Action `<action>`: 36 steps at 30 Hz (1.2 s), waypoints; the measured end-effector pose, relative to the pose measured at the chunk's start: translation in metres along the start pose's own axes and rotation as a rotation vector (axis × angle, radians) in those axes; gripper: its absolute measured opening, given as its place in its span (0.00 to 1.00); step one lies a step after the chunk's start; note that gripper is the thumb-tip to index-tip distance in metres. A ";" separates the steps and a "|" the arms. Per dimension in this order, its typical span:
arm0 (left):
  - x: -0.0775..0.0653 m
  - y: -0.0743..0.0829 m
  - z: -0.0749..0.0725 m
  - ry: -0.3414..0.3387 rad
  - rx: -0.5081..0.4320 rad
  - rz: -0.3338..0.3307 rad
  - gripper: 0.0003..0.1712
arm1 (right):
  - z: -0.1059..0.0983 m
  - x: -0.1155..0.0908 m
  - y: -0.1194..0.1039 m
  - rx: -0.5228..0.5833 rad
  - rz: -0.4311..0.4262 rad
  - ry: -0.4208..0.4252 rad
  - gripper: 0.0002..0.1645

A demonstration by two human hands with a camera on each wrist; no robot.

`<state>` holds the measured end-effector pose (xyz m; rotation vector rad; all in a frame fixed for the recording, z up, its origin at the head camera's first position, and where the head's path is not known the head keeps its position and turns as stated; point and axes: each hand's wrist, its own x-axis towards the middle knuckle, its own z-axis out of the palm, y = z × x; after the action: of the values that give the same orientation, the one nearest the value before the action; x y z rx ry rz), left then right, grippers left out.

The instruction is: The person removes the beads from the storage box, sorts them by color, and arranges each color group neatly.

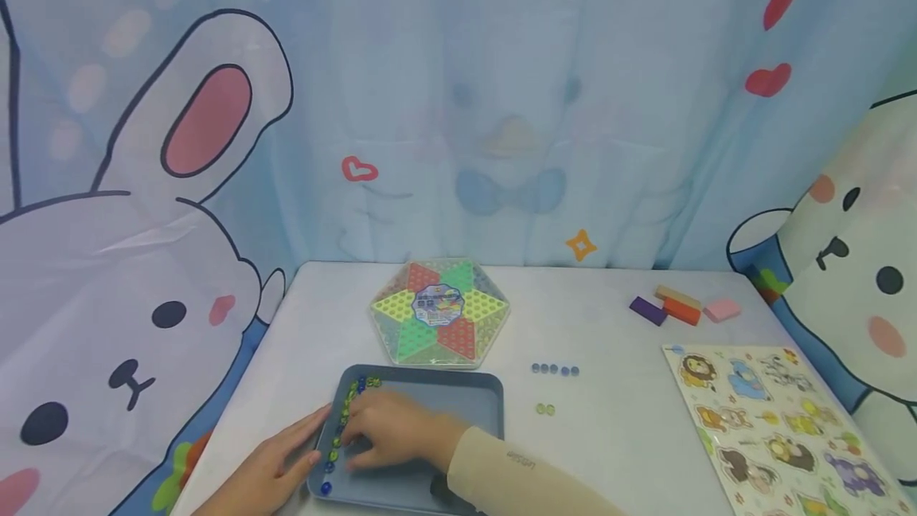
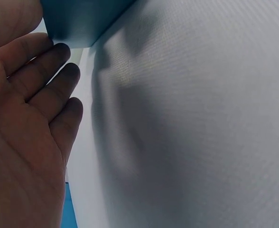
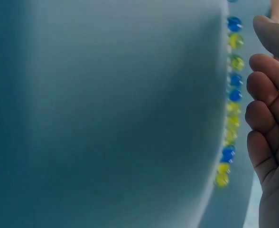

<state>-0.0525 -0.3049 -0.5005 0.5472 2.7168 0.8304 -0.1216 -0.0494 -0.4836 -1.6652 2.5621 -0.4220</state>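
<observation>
A shallow blue-grey tray (image 1: 462, 396) holds blue and yellow-green glass marbles (image 3: 236, 62) lined up along its left wall, a few continuing round the far left corner. Over the tray's left part, my right hand (image 1: 397, 424) reaches down with loosely bent fingers, its fingertips right beside the row. No marble shows between its thumb and fingers in the right wrist view. My left hand (image 1: 268, 464) rests at the outside of the tray's left edge, fingers extended and holding nothing. Its palm (image 2: 23, 137) faces the white table in the left wrist view.
Right of the tray lie a row of several blue marbles (image 1: 555, 369) and two yellow-green marbles (image 1: 545, 409). Behind it is a hexagonal Chinese checkers board (image 1: 438, 313). Coloured blocks (image 1: 680, 310) lie at the far right, with an animal picture board (image 1: 774, 428) nearer.
</observation>
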 end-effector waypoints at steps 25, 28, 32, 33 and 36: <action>0.001 -0.005 0.004 0.062 0.026 0.076 0.35 | 0.007 0.015 -0.023 -0.042 -0.126 -0.146 0.13; 0.001 -0.005 0.005 0.076 0.034 0.084 0.34 | 0.006 0.014 -0.023 -0.048 -0.142 -0.146 0.12; 0.001 -0.006 0.006 0.096 0.047 0.097 0.34 | 0.007 0.013 -0.021 -0.042 -0.165 -0.154 0.10; 0.001 -0.006 0.006 0.095 0.046 0.097 0.34 | 0.008 0.013 -0.021 -0.037 -0.166 -0.157 0.10; 0.001 -0.005 0.006 0.087 0.044 0.088 0.34 | 0.010 0.012 -0.020 -0.028 -0.170 -0.167 0.10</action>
<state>-0.0530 -0.3060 -0.5083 0.6589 2.8134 0.8366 -0.1068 -0.0701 -0.4864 -1.8500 2.3292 -0.2447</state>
